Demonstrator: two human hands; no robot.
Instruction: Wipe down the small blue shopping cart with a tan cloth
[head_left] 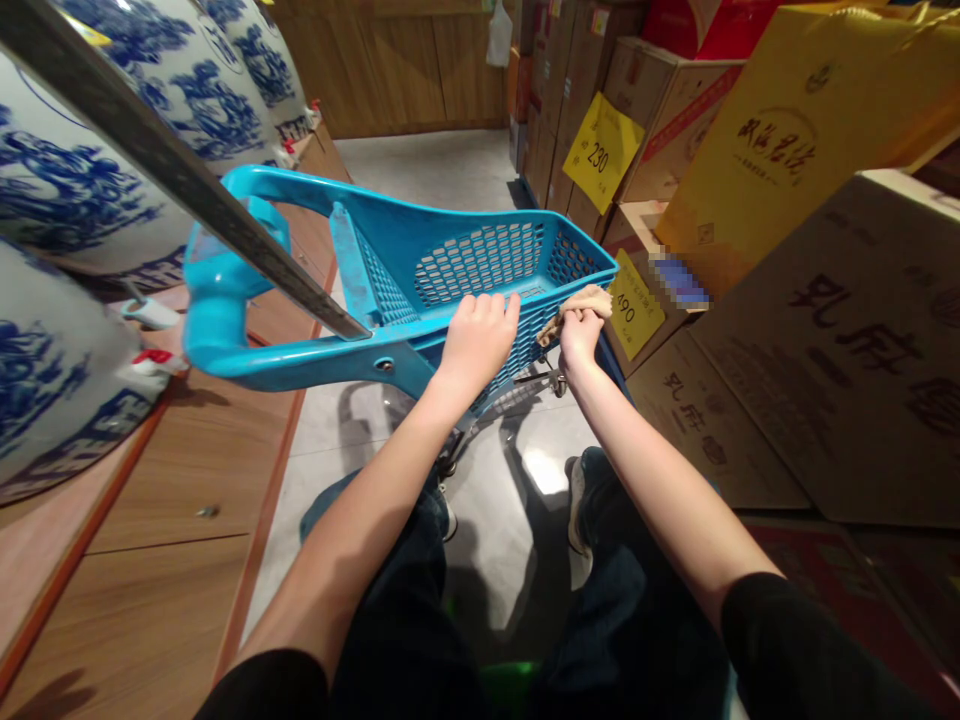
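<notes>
A blue plastic shopping cart (465, 240) stands across the view, its thick looped handle at the left and its mesh basket in the middle. My left hand (480, 335) is closed over the near rim of the basket. At the right end of the near side, my right hand (581, 340) grips a tan cloth (589, 300) against the mesh. A grey metal pole (187, 180) slants down to the cart's near rim by the handle. The inside of the basket shows no goods.
Large blue-and-white jars (75, 190) stand on a wooden cabinet (172, 470) at the left. Stacked cartons (847, 350), yellow price signs (604, 155) and a yellow bag (810, 130) line the right. Pale floor tiles (480, 520) lie below, with my feet under the cart.
</notes>
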